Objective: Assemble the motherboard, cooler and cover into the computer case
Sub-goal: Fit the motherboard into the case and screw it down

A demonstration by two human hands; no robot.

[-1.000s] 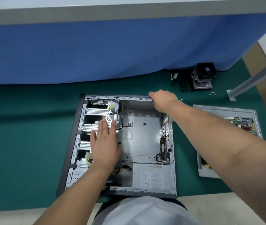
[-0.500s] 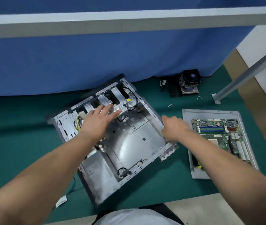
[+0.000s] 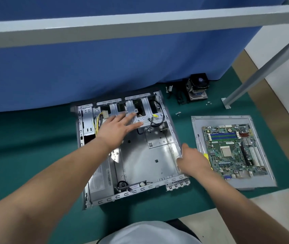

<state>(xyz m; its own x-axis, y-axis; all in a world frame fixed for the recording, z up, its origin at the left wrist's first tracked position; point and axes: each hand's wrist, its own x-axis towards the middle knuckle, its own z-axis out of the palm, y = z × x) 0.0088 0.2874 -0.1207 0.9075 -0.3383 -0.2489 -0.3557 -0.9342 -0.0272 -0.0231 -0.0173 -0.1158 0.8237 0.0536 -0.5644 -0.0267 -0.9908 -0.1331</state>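
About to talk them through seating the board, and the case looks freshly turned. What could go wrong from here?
1. Loose cables hang from the drive cage into the computer case; they could get trapped under the motherboard.
2. The right hand grips the case's thin metal edge, which may be sharp.
3. Small screws lie loose on the green mat by the case and could scatter if it slides.

The computer case (image 3: 145, 155) floor is bare at centre; the drive cage (image 3: 140, 111) and cables (image 3: 150, 124) crowd its far end, the left hand (image 3: 117, 127) over them, and the right hand (image 3: 192, 161) grips its right wall.
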